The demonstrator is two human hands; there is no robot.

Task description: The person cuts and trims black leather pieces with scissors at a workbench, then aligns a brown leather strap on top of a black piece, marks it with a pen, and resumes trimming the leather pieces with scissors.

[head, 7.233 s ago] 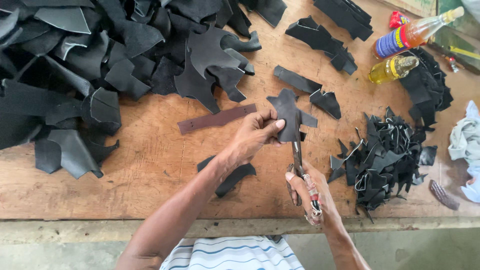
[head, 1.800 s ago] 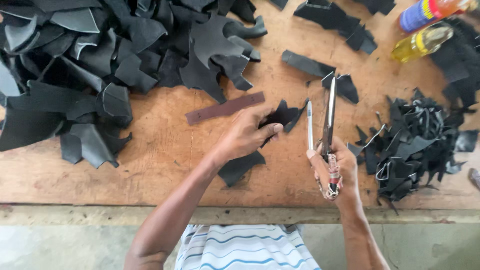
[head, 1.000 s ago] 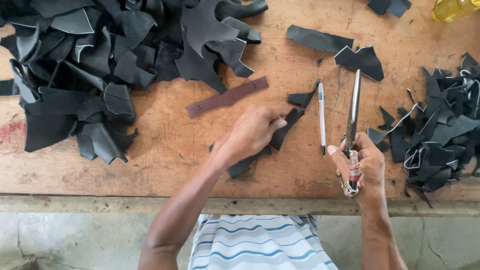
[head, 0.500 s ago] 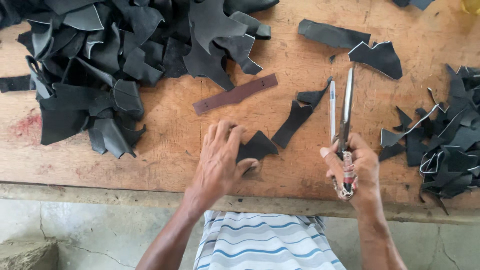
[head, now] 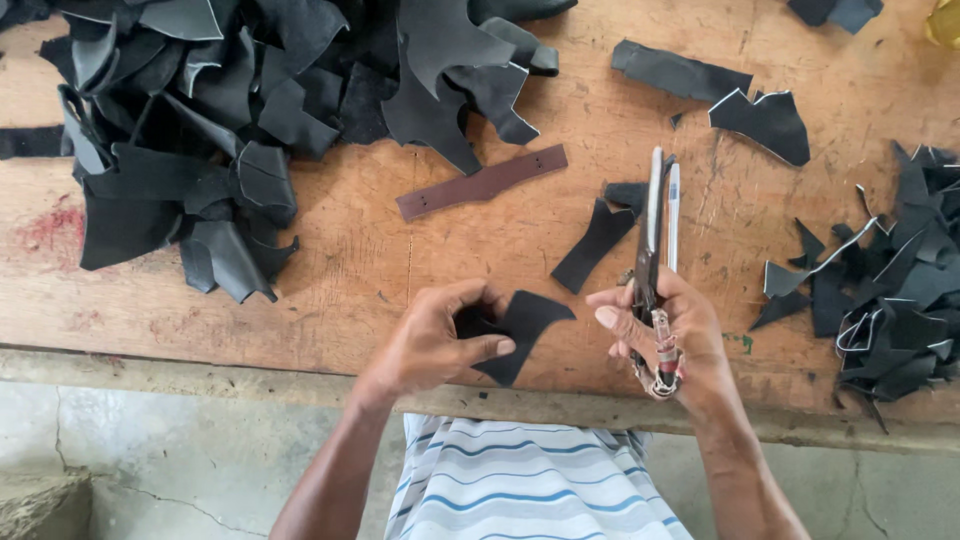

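1. At the near edge of the wooden workbench (head: 330, 270), the left hand (head: 440, 340) pinches a small black leather piece (head: 515, 330) between thumb and fingers, lifted just above the wood.
2. The right hand (head: 665, 325) is clenched around the handles of long scissors (head: 652, 230), blades slightly parted, pointing away.
3. A brown leather strap (head: 482, 182) lies beyond; black leather offcuts (head: 230, 130) are heaped at left.
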